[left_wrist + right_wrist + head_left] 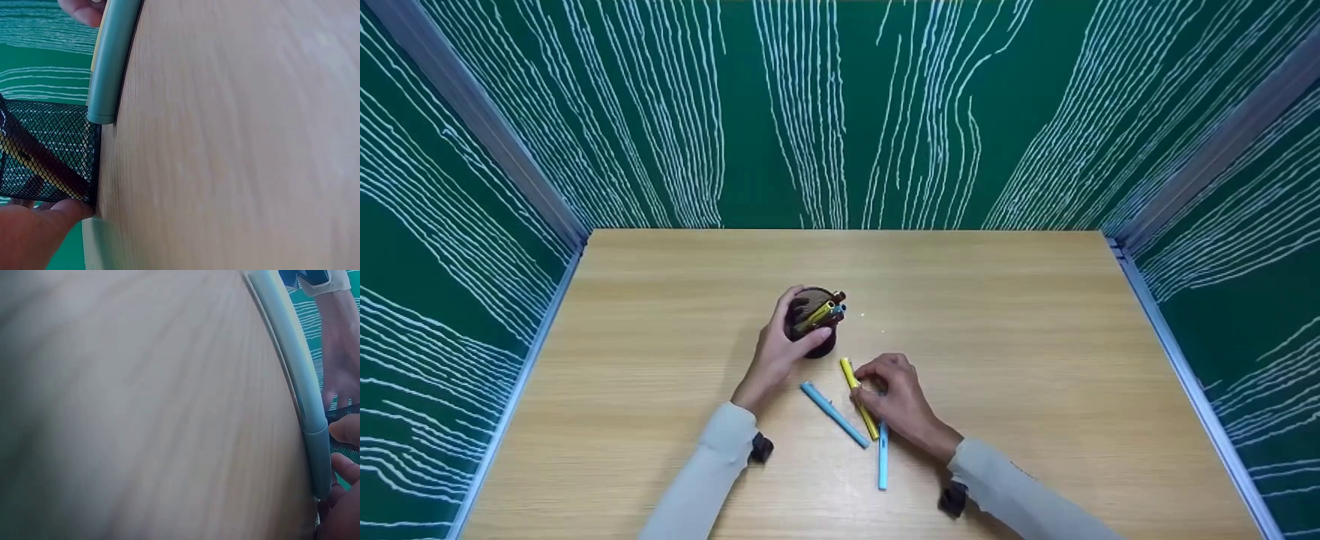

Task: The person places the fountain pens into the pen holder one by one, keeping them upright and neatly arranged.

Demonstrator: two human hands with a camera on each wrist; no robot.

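Note:
My left hand point(780, 349) grips a black mesh pen cup point(823, 346) that holds several pens, tilted to the right, one of them yellow point(814, 318). In the left wrist view the cup point(50, 124) stands at the left edge, thumb against its lower side. Right and nearer, my right hand point(901, 401) pinches a yellow pen point(847, 371) between thumb and index finger; it lies low over the table. A light blue pen point(835, 414) lies to its left. Another blue pen point(883, 461) is partly hidden under the right hand.
The wooden table point(660, 300) is enclosed by green panels point(750, 150) with white wavy lines at the back and sides. Metal rails point(1192, 390) run along its side edges. A dark wrist device point(762, 448) sits on the left sleeve, another point(952, 499) on the right.

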